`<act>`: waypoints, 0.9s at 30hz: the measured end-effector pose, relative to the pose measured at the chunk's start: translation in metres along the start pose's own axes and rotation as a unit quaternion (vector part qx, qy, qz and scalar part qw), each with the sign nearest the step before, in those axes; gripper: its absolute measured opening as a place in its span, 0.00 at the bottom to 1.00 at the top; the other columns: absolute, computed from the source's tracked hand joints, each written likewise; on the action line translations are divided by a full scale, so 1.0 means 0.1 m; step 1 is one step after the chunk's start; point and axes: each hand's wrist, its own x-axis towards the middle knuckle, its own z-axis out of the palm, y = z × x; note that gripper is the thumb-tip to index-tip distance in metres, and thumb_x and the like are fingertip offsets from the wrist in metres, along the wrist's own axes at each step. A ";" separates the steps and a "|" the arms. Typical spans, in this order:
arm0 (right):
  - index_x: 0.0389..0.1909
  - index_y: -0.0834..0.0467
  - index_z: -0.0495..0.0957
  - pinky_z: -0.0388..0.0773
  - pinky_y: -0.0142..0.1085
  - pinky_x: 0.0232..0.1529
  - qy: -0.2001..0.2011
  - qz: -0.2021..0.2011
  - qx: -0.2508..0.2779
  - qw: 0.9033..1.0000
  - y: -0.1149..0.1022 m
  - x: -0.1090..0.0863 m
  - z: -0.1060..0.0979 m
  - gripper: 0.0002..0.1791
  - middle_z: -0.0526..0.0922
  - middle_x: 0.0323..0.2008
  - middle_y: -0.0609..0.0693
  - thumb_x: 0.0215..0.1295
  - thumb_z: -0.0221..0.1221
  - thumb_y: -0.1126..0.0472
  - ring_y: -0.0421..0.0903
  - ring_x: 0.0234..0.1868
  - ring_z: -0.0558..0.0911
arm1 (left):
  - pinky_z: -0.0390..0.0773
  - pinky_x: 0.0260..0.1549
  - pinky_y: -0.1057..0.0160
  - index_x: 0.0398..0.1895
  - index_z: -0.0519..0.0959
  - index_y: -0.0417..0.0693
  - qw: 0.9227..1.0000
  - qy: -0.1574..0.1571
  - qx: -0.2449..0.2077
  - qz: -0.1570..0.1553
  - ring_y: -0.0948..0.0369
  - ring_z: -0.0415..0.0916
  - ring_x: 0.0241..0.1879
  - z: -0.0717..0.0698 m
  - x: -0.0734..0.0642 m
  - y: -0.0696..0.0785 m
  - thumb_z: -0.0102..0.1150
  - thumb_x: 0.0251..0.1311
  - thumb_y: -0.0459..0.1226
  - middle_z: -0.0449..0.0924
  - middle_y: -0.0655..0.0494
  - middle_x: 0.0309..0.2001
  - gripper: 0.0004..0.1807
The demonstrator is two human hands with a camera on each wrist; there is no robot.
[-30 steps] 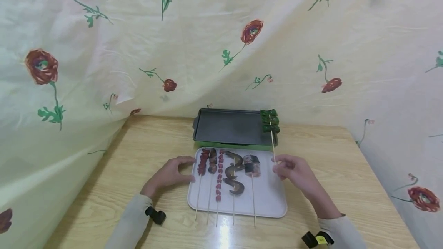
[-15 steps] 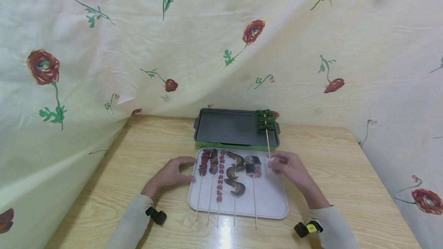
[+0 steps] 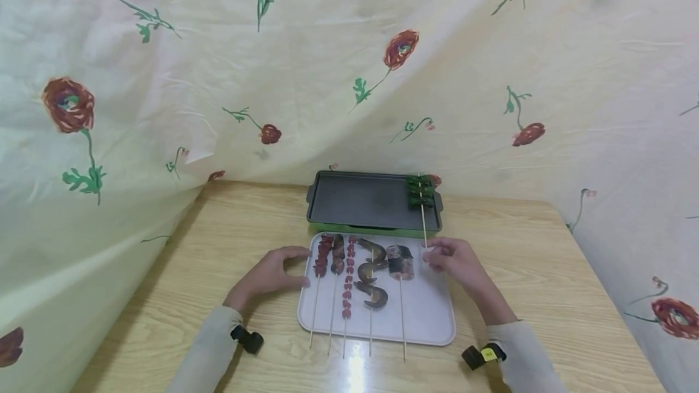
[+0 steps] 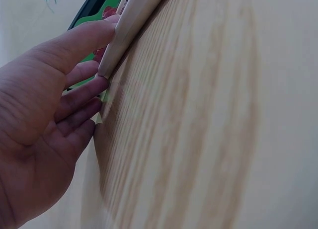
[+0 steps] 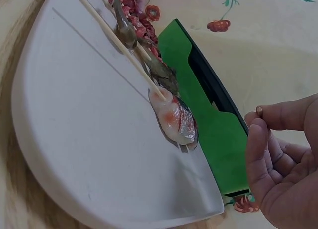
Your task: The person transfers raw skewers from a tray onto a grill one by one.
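Note:
In the head view my right hand pinches the bare end of a thin wooden stick between thumb and fingertips. It belongs to a skewer of folded green leaves, which lies over the right end of a dark griddle pan. The right wrist view shows the stick's tip at the fingertips. My left hand touches the left rim of a white tray with spread fingers and thumb. On the tray lie a shrimp skewer, a fish skewer, a red meat skewer and several others.
The tray stands on a wooden table, right in front of the pan and its green base. Several skewer sticks jut past the tray's front edge. A flowered cloth hangs behind and along both sides.
My right hand has shifted left and slightly forward, carrying the green leaf skewer left over the pan's right end; within the last half second it moves slightly right. My left hand stays at the tray.

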 end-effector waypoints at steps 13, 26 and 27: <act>0.59 0.72 0.77 0.87 0.38 0.39 0.002 0.011 -0.003 1.000 0.01 -0.01 -0.01 0.21 0.87 0.38 0.59 0.71 0.61 0.63 0.49 0.37 0.83 | 0.66 0.73 0.46 0.68 0.76 0.53 1.000 0.000 -0.009 0.002 0.51 0.66 0.72 0.01 -0.01 0.04 0.78 0.53 0.50 0.75 0.54 0.69 0.38; 0.63 0.71 0.75 0.88 0.36 0.41 -0.001 0.017 -0.019 1.000 0.01 -0.06 -0.04 0.24 0.87 0.46 0.61 0.74 0.59 0.58 0.50 0.40 0.87 | 0.66 0.73 0.47 0.68 0.77 0.52 1.000 0.001 0.003 0.007 0.51 0.67 0.72 0.01 -0.01 0.03 0.78 0.53 0.49 0.75 0.54 0.69 0.38; 0.63 0.71 0.75 0.88 0.36 0.42 -0.001 0.015 -0.025 1.000 0.00 -0.08 -0.05 0.25 0.87 0.48 0.62 0.74 0.59 0.58 0.51 0.41 0.87 | 0.66 0.73 0.47 0.68 0.77 0.52 1.000 0.001 0.006 0.007 0.51 0.67 0.72 0.00 -0.01 0.04 0.78 0.53 0.49 0.75 0.54 0.69 0.38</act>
